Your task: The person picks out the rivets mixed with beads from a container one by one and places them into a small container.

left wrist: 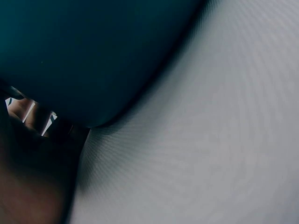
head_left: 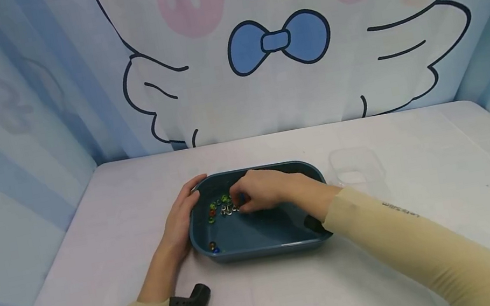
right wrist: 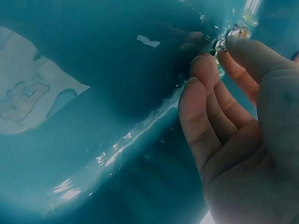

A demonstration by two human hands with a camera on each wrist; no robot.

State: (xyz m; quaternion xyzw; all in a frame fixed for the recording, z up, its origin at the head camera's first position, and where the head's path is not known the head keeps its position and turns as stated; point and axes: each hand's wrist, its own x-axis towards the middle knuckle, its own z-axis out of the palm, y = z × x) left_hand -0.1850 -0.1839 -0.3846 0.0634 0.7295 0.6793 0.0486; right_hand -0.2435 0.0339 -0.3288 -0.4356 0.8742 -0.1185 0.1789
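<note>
A dark teal tray point(head_left: 260, 238) lies on the white table. Small shiny glass marbles point(head_left: 213, 212), green, orange and clear, cluster in its far left part. A brown and a blue marble point(head_left: 214, 247) lie in the near left corner. My left hand point(head_left: 178, 222) holds the tray's left side, thumb at the rim and fingers along the outer wall; some are hidden in the left wrist view. Over the cluster, my right hand point(head_left: 263, 189) reaches down with bent fingers. Thumb and index finger point(right wrist: 243, 77) pinch at a clear marble point(right wrist: 220, 43), partly hidden.
A clear plastic container point(head_left: 356, 166) stands right of the tray, beside the right forearm. Bright reflections cover the glossy tray bottom point(right wrist: 126, 60). A printed curtain point(head_left: 284, 97) hangs behind the table's far edge.
</note>
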